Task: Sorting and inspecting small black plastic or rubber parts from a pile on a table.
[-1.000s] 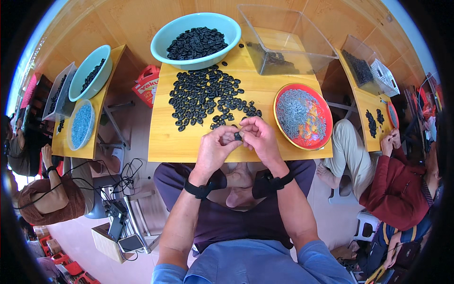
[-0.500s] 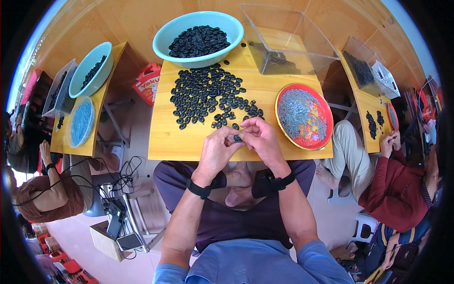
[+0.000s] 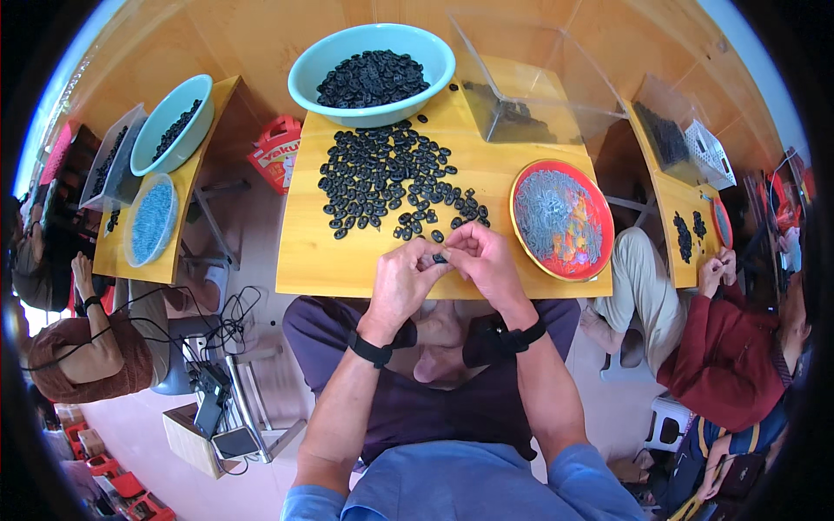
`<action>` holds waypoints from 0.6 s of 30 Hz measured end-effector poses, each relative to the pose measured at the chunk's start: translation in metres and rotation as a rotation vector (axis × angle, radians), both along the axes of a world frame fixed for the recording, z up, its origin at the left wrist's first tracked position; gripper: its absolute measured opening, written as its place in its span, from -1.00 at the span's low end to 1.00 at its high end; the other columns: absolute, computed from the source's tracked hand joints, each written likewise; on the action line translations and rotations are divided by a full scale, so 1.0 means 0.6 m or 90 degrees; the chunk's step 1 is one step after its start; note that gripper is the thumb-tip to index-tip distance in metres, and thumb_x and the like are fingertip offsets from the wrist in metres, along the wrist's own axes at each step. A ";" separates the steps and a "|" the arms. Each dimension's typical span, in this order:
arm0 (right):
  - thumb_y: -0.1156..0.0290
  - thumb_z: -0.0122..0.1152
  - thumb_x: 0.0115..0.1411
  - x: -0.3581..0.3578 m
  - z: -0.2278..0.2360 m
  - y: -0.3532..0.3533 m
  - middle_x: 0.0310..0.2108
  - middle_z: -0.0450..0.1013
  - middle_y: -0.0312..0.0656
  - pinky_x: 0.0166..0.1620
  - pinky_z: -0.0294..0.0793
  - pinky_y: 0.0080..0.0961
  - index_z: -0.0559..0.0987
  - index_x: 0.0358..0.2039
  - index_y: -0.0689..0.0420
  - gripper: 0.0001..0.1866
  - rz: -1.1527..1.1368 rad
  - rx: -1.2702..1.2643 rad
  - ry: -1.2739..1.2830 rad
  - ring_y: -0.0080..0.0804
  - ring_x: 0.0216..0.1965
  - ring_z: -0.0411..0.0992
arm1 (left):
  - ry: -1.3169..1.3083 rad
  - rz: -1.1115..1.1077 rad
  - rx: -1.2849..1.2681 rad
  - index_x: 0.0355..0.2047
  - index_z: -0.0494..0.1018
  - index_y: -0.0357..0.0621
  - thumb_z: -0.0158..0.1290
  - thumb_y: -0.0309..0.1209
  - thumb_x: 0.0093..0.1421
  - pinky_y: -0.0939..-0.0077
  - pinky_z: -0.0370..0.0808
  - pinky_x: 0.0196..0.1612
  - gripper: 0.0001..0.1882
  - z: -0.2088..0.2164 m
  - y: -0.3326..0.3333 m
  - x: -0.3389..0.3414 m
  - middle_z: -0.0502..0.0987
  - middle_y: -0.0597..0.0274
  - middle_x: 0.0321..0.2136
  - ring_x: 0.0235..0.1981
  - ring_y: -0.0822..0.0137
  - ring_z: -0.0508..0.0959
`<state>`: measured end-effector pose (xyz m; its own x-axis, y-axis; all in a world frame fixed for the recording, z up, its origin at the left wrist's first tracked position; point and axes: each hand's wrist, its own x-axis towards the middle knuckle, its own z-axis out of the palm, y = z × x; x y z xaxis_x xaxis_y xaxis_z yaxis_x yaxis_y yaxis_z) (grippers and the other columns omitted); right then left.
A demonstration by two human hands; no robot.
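Note:
Close to the table's front edge, my two hands meet over a small black oval piece [image 3: 440,258]. My left hand [image 3: 400,276] is closed, pinching the piece between thumb and fingertips. From the other side my right hand [image 3: 486,260] is closed too, its thumb and index finger pressed together at the piece. Whether a tiny part sits between those right fingertips is hidden. Just beyond my hands, many loose black oval pieces [image 3: 365,178] with small holes lie spread on the wooden table [image 3: 304,269]. To the right, a red round tray [image 3: 556,267] holds many thin grey parts [image 3: 549,204].
A light-blue basin [image 3: 373,116] heaped with black pieces stands at the back, beside a clear plastic bin [image 3: 530,130]. People sit at side tables left [image 3: 95,347] and right [image 3: 725,347]. Cables [image 3: 228,317] and a metal stand are on the floor at left.
The black piece has turned slightly between my fingers, and my right fingertips have shifted a little on it. The whole view has moved slightly.

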<state>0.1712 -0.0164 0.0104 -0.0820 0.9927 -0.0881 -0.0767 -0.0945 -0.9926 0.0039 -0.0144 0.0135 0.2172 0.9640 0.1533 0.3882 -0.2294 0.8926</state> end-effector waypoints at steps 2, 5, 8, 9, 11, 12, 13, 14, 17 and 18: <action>0.57 0.28 0.18 -0.002 0.004 -0.002 -0.48 0.44 -0.42 -0.50 0.26 -0.78 0.52 -0.28 0.19 -0.88 0.000 0.005 -0.002 -0.79 -0.54 0.31 | -0.013 0.015 0.033 -0.33 0.59 -0.23 0.33 -0.45 0.03 0.50 0.51 -0.45 -0.79 -0.004 -0.002 -0.001 0.57 0.17 -0.55 -0.57 0.40 0.54; 0.57 0.30 0.16 0.001 0.001 -0.007 -0.50 0.44 -0.42 -0.50 0.28 -0.75 0.52 -0.30 0.19 -0.88 -0.006 -0.014 -0.009 -0.77 -0.54 0.33 | -0.004 0.003 0.071 -0.37 0.61 -0.22 0.30 -0.44 0.03 0.48 0.50 -0.45 -0.84 -0.013 -0.003 -0.003 0.57 0.12 -0.56 -0.58 0.39 0.55; 0.58 0.29 0.17 -0.002 0.004 -0.016 -0.50 0.44 -0.41 -0.50 0.29 -0.75 0.51 -0.30 0.20 -0.87 0.002 0.004 -0.034 -0.76 -0.54 0.33 | 0.011 0.000 0.073 -0.31 0.60 -0.23 0.28 -0.44 0.05 0.39 0.53 -0.41 -0.81 -0.017 -0.012 -0.007 0.59 0.04 -0.52 -0.52 0.22 0.60; 0.57 0.29 0.17 -0.002 0.003 -0.018 -0.49 0.45 -0.39 -0.50 0.29 -0.75 0.52 -0.29 0.21 -0.87 -0.002 -0.003 -0.036 -0.76 -0.54 0.34 | 0.016 -0.004 0.044 -0.28 0.58 -0.23 0.27 -0.45 0.06 0.33 0.55 -0.37 -0.79 -0.015 -0.014 -0.008 0.60 -0.01 -0.48 -0.48 0.08 0.62; 0.57 0.29 0.17 -0.008 0.012 -0.019 -0.49 0.46 -0.38 -0.50 0.30 -0.75 0.52 -0.27 0.22 -0.87 0.000 0.001 -0.040 -0.76 -0.54 0.34 | 0.007 -0.001 0.036 -0.24 0.58 -0.21 0.27 -0.45 0.06 0.35 0.56 -0.37 -0.76 -0.010 -0.015 -0.010 0.60 0.01 -0.48 -0.48 0.15 0.62; 0.57 0.28 0.18 -0.011 0.020 -0.020 -0.50 0.45 -0.38 -0.54 0.27 -0.75 0.52 -0.27 0.22 -0.87 -0.010 -0.029 -0.043 -0.74 -0.58 0.34 | -0.009 -0.011 0.009 -0.22 0.57 -0.21 0.27 -0.46 0.06 0.37 0.57 -0.37 -0.75 -0.009 -0.016 -0.010 0.60 0.02 -0.49 -0.49 0.19 0.62; 0.56 0.27 0.19 -0.012 0.028 -0.021 -0.52 0.44 -0.38 -0.57 0.24 -0.76 0.51 -0.26 0.21 -0.87 -0.024 -0.062 -0.047 -0.73 -0.61 0.33 | -0.026 -0.025 -0.020 -0.20 0.57 -0.21 0.26 -0.47 0.06 0.39 0.57 -0.37 -0.73 -0.005 -0.014 -0.010 0.59 0.04 -0.50 -0.50 0.23 0.62; 0.56 0.25 0.19 -0.005 0.034 -0.019 -0.51 0.48 -0.31 -0.57 0.33 -0.74 0.53 -0.27 0.24 -0.89 -0.017 -0.062 -0.045 -0.67 -0.60 0.41 | -0.050 -0.048 -0.024 -0.12 0.54 -0.21 0.24 -0.50 0.09 0.44 0.57 -0.36 -0.69 0.001 -0.011 -0.011 0.58 0.13 -0.53 -0.51 0.34 0.60; 0.57 0.23 0.19 0.012 0.061 -0.010 -0.50 0.52 -0.25 -0.54 0.43 -0.72 0.54 -0.30 0.25 -0.92 0.003 -0.050 -0.121 -0.61 -0.56 0.49 | -0.159 -0.045 -0.031 -0.06 0.52 -0.20 0.18 -0.55 0.15 0.52 0.55 -0.35 -0.68 0.001 -0.010 -0.007 0.58 0.21 -0.52 -0.49 0.46 0.57; 0.56 0.20 0.20 0.022 0.071 -0.001 -0.49 0.54 -0.21 -0.51 0.51 -0.65 0.56 -0.30 0.26 -0.93 0.048 -0.037 -0.180 -0.55 -0.54 0.53 | -0.163 -0.047 -0.032 -0.06 0.52 -0.20 0.18 -0.55 0.15 0.52 0.55 -0.35 -0.68 -0.002 -0.006 -0.007 0.58 0.21 -0.52 -0.49 0.46 0.57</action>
